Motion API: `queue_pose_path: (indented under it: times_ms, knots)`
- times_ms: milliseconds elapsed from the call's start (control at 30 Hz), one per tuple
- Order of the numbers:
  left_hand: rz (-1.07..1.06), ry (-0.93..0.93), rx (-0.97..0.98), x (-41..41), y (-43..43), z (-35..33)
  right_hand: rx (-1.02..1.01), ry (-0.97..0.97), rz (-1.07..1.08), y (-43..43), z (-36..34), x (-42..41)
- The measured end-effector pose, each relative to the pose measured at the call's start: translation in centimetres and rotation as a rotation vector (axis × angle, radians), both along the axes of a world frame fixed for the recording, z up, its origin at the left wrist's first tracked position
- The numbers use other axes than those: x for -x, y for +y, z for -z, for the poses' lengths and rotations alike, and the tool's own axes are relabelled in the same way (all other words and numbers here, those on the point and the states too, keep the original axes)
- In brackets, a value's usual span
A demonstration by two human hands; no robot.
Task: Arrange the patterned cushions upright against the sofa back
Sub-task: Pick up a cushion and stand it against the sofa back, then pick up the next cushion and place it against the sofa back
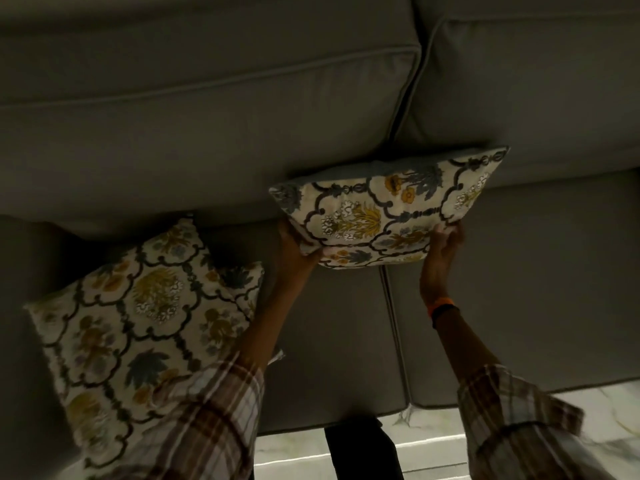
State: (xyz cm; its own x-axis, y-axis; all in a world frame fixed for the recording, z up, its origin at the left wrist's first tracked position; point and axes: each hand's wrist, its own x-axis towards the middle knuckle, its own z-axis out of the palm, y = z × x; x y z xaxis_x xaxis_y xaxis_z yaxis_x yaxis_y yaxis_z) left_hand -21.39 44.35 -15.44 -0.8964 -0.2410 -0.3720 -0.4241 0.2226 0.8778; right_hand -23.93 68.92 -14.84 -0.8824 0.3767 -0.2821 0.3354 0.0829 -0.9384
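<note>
Dim light. I see both hands on one patterned cushion (388,206), held against the grey sofa back (207,109) right of centre, at the seam between two back pads. Left hand (298,249) clamps its near-left corner, thumb on the printed face. Right hand (445,244) pinches the near-right edge, fingers curled over the fabric. Cushion leans back, its far edge touching the sofa back. A second patterned cushion (138,313) lies tilted on the seat (329,323) to the left, well apart. Plaid sleeves (512,420); orange band (441,304) on right wrist.
</note>
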Motion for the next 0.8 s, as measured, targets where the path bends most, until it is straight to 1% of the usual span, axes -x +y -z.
queue_pose_path:
  times_ms: [67,100,133,200,233,300,367,467,567,600,700,733,800]
  knots:
    - [-0.008,0.003,0.069,-2.1,-1.6,-1.0,-0.101,-0.073,0.061,-4.1,-0.5,-3.5]
    - [0.0,0.002,0.138,-3.4,-3.0,-1.5,-0.156,-0.102,0.04,-6.5,-0.8,-5.3]
    - [0.01,-0.002,0.243,-4.8,-4.5,-2.3,-0.201,-0.137,-0.025,-9.2,-1.0,-7.1]
    - [0.016,0.0,0.469,-7.8,-8.3,-2.7,-0.293,-0.199,-0.229,-14.4,-1.1,-9.7]
    - [0.01,-0.025,0.546,-9.3,-10.6,-2.8,-0.33,-0.23,-0.341,-17.3,-1.2,-10.6]
    - [-0.008,-0.121,0.648,-12.2,-15.8,-2.8,-0.333,-0.271,-0.536,-23.3,-2.0,-11.8]
    - [-0.087,-0.189,0.662,-15.1,-21.2,-2.7,-0.288,-0.277,-0.648,-28.6,-2.5,-12.6]
    - [-0.29,-0.277,0.538,-19.6,-29.0,-2.3,-0.276,-0.372,-0.74,-35.5,-1.6,-13.5]
    - [-0.424,-0.397,0.451,-22.7,-33.5,-1.5,-0.41,-0.531,-0.765,-39.1,-0.3,-13.2]
    - [-0.486,-0.441,0.37,-23.0,-34.5,-1.4,-0.412,-0.556,-0.739,-39.6,0.1,-13.0]
    - [-0.701,-0.511,-0.007,-23.0,-36.6,-0.5,-0.293,-0.571,-0.597,-39.1,1.3,-11.8]
    - [-0.731,-0.53,-0.104,-23.0,-37.1,-0.4,-0.264,-0.581,-0.575,-38.9,1.4,-11.6]
    - [-0.76,-0.513,-0.234,-22.9,-37.7,-0.5,-0.206,-0.638,-0.574,-38.5,1.2,-10.8]
